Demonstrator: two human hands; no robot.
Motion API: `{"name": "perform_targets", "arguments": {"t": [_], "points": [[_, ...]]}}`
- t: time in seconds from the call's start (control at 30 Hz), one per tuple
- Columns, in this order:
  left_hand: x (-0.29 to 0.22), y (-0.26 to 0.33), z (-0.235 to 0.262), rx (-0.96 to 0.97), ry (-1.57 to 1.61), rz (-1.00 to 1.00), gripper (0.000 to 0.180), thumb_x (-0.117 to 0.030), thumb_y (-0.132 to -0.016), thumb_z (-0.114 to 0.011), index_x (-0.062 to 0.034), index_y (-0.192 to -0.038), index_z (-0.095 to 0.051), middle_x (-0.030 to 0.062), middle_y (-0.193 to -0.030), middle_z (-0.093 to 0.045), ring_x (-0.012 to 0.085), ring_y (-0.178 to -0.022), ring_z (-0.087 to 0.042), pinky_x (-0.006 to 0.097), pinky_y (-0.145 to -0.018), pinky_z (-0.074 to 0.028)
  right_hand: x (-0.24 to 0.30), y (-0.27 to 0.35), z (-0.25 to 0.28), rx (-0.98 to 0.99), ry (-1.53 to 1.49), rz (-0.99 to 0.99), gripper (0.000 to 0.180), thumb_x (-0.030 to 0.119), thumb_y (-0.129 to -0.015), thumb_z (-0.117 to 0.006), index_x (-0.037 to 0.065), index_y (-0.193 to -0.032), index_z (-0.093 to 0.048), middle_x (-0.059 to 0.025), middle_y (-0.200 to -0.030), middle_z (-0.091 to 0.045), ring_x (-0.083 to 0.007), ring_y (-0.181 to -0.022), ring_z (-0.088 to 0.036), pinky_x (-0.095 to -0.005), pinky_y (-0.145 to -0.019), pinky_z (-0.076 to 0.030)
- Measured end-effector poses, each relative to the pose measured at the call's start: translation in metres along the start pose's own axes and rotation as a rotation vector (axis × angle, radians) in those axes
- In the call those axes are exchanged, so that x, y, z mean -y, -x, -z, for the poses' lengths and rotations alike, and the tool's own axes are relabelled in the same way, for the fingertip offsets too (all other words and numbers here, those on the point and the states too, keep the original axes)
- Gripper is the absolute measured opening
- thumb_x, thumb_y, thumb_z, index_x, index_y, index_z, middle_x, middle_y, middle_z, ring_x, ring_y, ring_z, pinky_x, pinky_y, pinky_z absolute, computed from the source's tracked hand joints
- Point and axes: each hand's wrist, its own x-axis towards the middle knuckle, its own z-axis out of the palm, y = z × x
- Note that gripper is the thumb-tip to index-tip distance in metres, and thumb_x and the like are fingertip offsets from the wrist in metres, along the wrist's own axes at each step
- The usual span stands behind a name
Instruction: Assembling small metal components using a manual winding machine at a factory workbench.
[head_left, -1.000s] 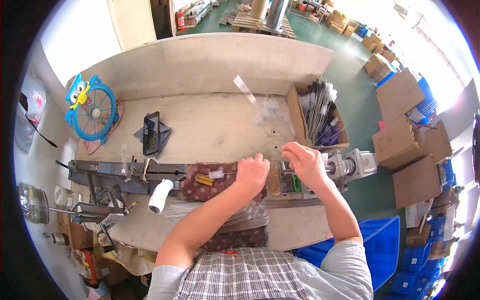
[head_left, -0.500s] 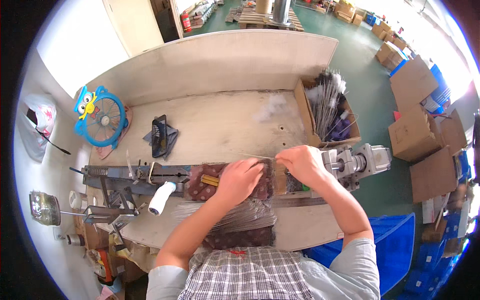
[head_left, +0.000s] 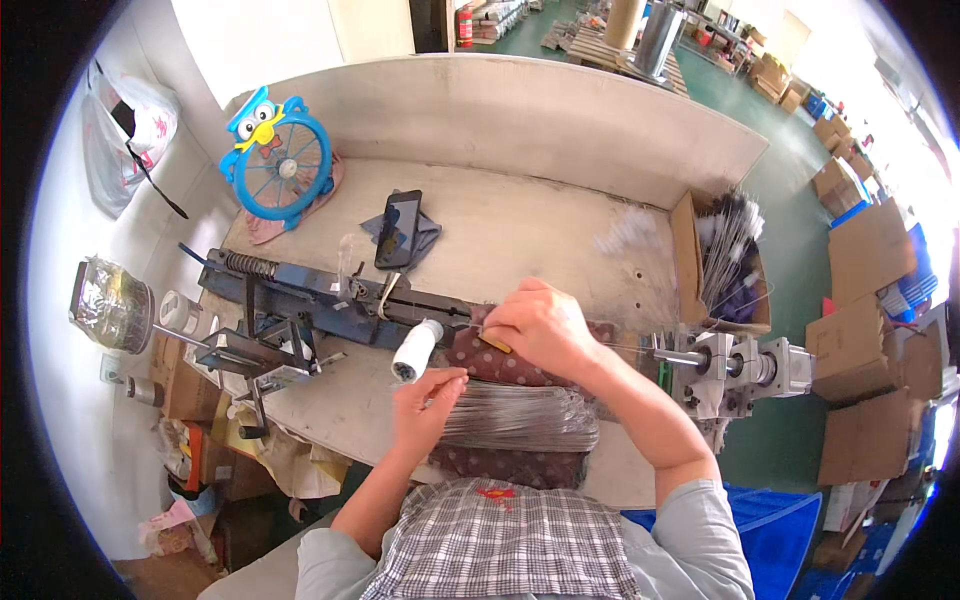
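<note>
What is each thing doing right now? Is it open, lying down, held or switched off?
Left hand: fingers closed on the ends of the wire bundle, which lies flat.
Right hand: resting palm-down on the dotted cloth, fingers curled.
Phone: lying flat, screen dark.
Small blue fan: standing upright against the wall.
Cardboard box: open, full of wires.
White roll: lying on its side.
</note>
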Motion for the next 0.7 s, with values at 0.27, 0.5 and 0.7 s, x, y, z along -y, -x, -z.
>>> {"name": "perform_targets", "arguments": {"t": [0.27,0.5,0.7], "points": [[-0.038,-0.029,0.006,0.06,0.883,0.493,0.035,-0.03,-0.095,-0.047,0.0009,-0.1,-0.063,0.0118,-0.086,-0.067,0.0158,-0.07,-0.063,0.028,-0.06,-0.051,0.006,-0.015,-0.021,0.027,0.19,-0.12,0.008,0.019,-0.07,-0.069,0.011,-0.071,-0.067,-0.0016,-0.069,-0.062,-0.0225,-0.074,-0.057,-0.0354,-0.065,-0.048],[-0.003,-0.043,-0.009,0.115,-0.476,0.247,0.041,-0.036,-0.081,-0.067,0.0047,-0.076,-0.066,0.0055,-0.068,-0.065,0.0171,-0.058,-0.061,0.032,-0.054,-0.045,0.01,-0.014,-0.014,0.047,0.224,-0.105,0.006,0.016,-0.071,-0.067,0.011,-0.074,-0.067,-0.0028,-0.071,-0.063,-0.0233,-0.075,-0.058,-0.0353,-0.066,-0.049],[0.011,-0.035,-0.038,-0.028,0.531,0.338,0.021,-0.019,-0.083,-0.063,0.0005,-0.089,-0.057,0.0063,-0.069,-0.061,0.0148,-0.058,-0.059,0.028,-0.053,-0.046,0.017,0.018,0.01,-0.23,0.163,0.034,0.01,0.009,-0.074,-0.063,0.008,-0.084,-0.064,-0.0055,-0.073,-0.061,-0.0248,-0.075,-0.06,-0.0355,-0.063,-0.05]]}}
